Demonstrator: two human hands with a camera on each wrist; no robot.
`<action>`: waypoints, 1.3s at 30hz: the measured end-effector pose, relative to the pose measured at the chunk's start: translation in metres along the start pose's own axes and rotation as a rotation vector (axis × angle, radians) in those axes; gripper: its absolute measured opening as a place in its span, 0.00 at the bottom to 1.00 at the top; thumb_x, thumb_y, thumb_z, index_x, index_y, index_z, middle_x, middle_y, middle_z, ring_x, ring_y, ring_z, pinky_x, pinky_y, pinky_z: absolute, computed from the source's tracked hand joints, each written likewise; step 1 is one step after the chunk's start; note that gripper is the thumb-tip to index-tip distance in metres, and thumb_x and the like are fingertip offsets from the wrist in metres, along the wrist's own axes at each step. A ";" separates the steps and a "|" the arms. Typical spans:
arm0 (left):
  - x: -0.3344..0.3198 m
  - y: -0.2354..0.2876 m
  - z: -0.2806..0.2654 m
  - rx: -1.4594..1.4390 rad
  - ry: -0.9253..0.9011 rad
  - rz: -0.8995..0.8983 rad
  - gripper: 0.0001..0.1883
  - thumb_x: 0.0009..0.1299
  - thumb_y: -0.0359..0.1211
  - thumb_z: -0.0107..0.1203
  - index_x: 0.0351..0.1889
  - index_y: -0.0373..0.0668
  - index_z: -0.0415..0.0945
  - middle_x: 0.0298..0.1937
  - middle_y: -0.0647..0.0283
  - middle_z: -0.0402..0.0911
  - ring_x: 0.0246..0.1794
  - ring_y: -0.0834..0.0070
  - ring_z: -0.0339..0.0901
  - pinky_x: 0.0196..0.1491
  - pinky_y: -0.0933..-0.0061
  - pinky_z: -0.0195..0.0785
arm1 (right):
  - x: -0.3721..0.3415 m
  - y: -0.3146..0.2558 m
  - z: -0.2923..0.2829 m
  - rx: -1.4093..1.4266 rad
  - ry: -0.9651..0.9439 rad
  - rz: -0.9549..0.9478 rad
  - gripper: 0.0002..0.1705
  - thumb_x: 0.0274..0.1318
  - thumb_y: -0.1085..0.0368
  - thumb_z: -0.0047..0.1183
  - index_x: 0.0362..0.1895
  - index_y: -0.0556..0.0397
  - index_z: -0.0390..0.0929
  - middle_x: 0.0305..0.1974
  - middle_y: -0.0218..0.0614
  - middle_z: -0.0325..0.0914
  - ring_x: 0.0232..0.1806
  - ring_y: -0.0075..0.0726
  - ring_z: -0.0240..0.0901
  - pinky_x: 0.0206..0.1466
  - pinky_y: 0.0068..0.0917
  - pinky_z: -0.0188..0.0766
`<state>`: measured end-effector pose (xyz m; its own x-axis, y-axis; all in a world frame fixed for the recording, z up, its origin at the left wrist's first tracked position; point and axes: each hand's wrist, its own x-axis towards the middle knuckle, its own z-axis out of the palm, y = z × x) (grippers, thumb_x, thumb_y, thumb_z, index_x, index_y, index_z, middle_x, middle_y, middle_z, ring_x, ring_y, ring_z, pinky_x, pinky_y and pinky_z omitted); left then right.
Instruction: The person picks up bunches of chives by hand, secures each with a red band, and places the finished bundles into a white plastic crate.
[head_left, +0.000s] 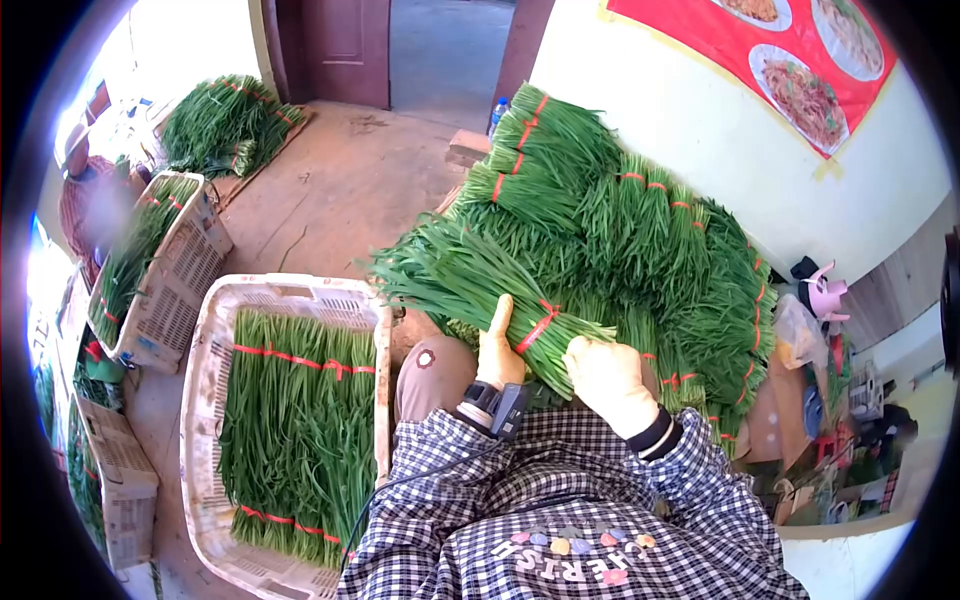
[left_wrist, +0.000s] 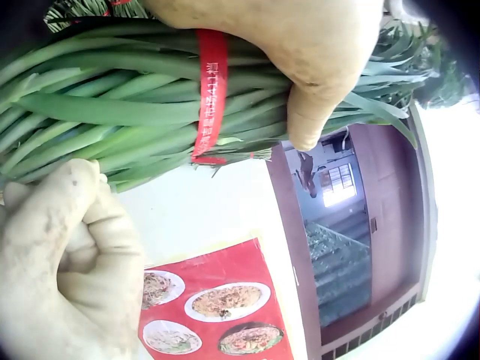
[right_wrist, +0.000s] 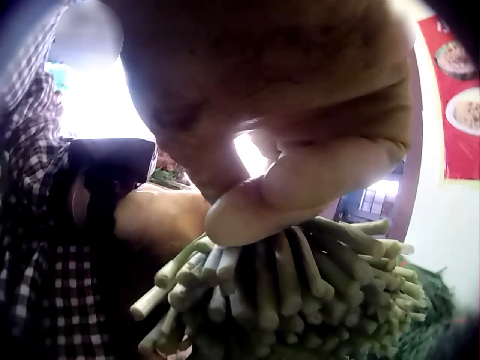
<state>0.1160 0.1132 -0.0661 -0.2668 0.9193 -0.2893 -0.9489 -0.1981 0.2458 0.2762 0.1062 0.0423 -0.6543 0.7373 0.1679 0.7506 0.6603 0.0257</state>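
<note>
A bundle of long green garlic chives (head_left: 470,270) lies slantwise across the lap, leaves to the upper left and cut stalk ends to the lower right. A red printed band (left_wrist: 211,94) circles it. My left hand (head_left: 497,345) grips the bundle just on the leaf side of the band, thumb over the top. At the stalk end, my right hand (head_left: 605,375) has its fingers curled, thumb and forefinger pinching at the stalks. Pale cut ends (right_wrist: 285,292) fan out below those fingertips in the right wrist view. The bundle hides part of the left fingers.
To the left stands a plastic crate (head_left: 200,420) packed with banded chive bundles. A large pile of bundles (head_left: 640,230) leans by the wall ahead and right. Another filled crate (head_left: 190,260), a heap of greens (head_left: 225,125) and a person (head_left: 85,200) are farther left.
</note>
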 end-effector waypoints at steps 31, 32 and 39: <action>0.013 0.005 -0.032 -0.030 -0.296 -0.352 0.44 0.80 0.67 0.31 0.81 0.43 0.61 0.76 0.51 0.70 0.71 0.48 0.71 0.72 0.39 0.66 | -0.060 0.075 -0.071 0.741 0.326 0.190 0.32 0.72 0.62 0.57 0.75 0.59 0.66 0.72 0.49 0.72 0.74 0.47 0.70 0.77 0.37 0.65; 0.011 0.006 -0.031 -0.016 -0.290 -0.368 0.44 0.81 0.67 0.31 0.81 0.43 0.61 0.76 0.52 0.71 0.71 0.48 0.71 0.72 0.39 0.66 | -0.043 0.068 -0.076 0.742 0.376 0.126 0.32 0.74 0.60 0.55 0.75 0.60 0.65 0.74 0.49 0.70 0.75 0.47 0.67 0.78 0.37 0.63; -0.007 0.011 -0.006 -0.194 -0.543 -0.431 0.44 0.80 0.67 0.35 0.78 0.41 0.65 0.75 0.48 0.71 0.71 0.48 0.72 0.73 0.41 0.64 | -0.006 0.017 -0.066 0.627 0.658 -0.109 0.20 0.73 0.58 0.56 0.64 0.48 0.76 0.70 0.43 0.74 0.77 0.47 0.65 0.81 0.44 0.59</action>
<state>0.1065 0.1031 -0.0668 0.2121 0.9586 0.1902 -0.9772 0.2102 0.0301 0.2984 0.1036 0.1066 -0.3894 0.5633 0.7288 0.3744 0.8197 -0.4335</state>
